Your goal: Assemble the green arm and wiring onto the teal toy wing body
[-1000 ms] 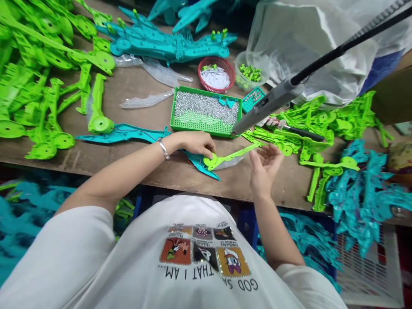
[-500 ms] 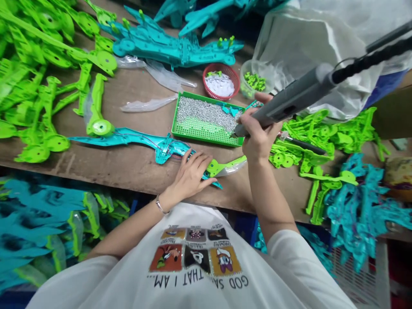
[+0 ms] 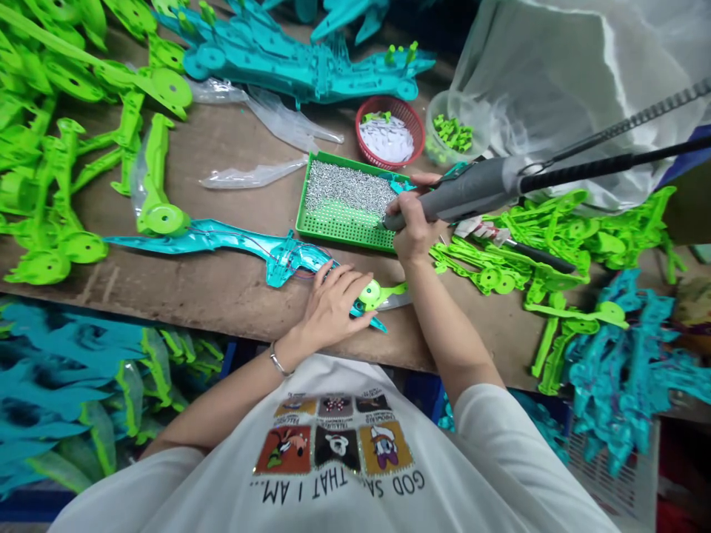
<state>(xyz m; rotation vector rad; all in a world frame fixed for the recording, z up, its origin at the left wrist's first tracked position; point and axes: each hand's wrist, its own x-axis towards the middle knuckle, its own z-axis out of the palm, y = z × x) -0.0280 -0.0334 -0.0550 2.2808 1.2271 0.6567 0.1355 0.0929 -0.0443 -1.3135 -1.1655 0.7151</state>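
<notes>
My left hand (image 3: 336, 303) lies with its fingers stretched over the right part of a teal plastic toy shell (image 3: 233, 238), which rests on the bench with thin wires inside. Lime-green arms with clear pieces join it: one round joint (image 3: 165, 219) at the left, another joint (image 3: 370, 295) beside my fingertips. My right hand (image 3: 414, 233) is wrapped round a grey corded electric screwdriver (image 3: 483, 189), pointing down-left. The tool's front end is over the right part of a green perforated tray (image 3: 338, 235) holding many small silver screws (image 3: 349, 189). Its tip is hard to make out.
Behind the tray stand a red basket (image 3: 422, 132) of white pieces and a clear tub of green clips (image 3: 452, 133). Lime-green parts (image 3: 49, 148) pile at the left, more at the right (image 3: 605, 222). Teal shells (image 3: 616, 363) lie right. A white sack (image 3: 555, 66) stands behind.
My right hand and the screwdriver have moved left and slightly down over the tray, and the tool lies flatter. My left hand stays on the teal shell. The view has shifted a little.
</notes>
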